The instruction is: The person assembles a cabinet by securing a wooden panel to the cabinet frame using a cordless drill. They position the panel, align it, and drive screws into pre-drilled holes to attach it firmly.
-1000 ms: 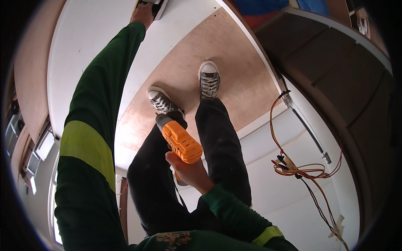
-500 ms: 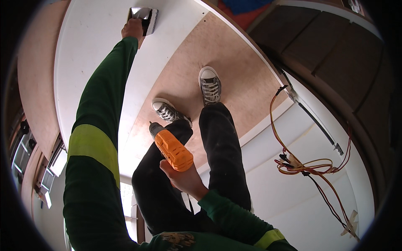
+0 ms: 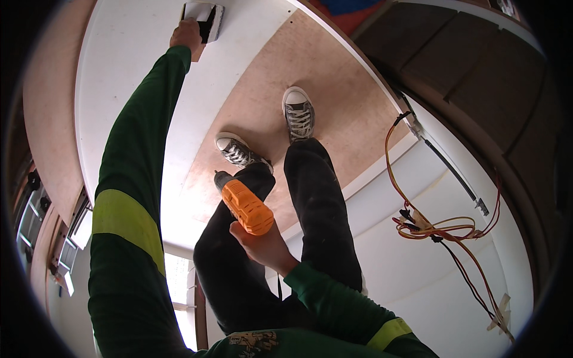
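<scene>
My right hand (image 3: 267,246) is closed round the grip of an orange cordless drill (image 3: 248,209). The drill is held in front of my legs, its dark chuck and short bit (image 3: 219,176) pointing up and to the left. Far off at the top left, my left arm is stretched out full length. There my left hand (image 3: 187,34) is closed on a small box (image 3: 210,25) with white edges and a dark inside, above a white panel (image 3: 149,77). A brown, cardboard-like piece shows just below the fingers. What the box holds cannot be made out.
My shoes (image 3: 298,116) stand on a brown wooden board (image 3: 334,89) beside the white panel. At the right, a bundle of yellow, red and black wires (image 3: 439,232) hangs by a white wall, taped (image 3: 500,313) at its lower end. Dark boards (image 3: 465,77) lie beyond the rim.
My left hand and the box have shifted slightly up and left in the picture. The drill, still in my right hand, appears a little higher. The view has shifted slightly.
</scene>
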Action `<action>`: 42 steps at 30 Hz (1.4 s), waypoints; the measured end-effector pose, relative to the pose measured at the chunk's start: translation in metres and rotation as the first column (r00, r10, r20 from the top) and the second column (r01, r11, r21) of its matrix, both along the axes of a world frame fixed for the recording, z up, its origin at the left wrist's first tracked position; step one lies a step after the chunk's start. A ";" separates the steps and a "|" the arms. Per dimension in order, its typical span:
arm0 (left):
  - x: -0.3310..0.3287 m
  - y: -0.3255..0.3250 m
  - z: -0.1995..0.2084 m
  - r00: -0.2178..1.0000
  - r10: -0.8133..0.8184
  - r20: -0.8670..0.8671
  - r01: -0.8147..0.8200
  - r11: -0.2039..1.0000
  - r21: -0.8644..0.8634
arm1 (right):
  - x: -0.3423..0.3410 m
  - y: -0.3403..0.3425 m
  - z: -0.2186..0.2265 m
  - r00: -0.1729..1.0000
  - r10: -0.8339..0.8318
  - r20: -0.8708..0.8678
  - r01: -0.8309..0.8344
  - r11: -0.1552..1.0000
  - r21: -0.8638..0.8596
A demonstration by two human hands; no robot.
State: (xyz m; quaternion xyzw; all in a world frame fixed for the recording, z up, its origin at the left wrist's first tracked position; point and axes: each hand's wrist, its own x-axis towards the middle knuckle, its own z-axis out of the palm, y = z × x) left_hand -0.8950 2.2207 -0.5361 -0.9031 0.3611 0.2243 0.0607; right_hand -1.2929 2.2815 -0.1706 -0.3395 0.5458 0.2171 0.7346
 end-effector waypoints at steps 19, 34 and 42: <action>-0.030 0.049 0.087 0.262 0.375 -0.889 -0.942 0.298 -0.151 | -0.015 -0.014 -0.014 1.000 -0.016 0.013 0.017 0.998 -0.065; -0.117 0.049 0.397 -0.319 -0.340 -0.884 -0.858 0.501 0.117 | -0.048 0.025 -0.015 0.947 -0.289 0.139 0.311 0.935 -0.173; -0.163 0.079 0.380 -0.100 0.015 -0.995 -0.673 0.735 0.079 | -0.167 -0.022 -0.003 0.999 -0.006 -0.054 -0.005 0.980 -0.198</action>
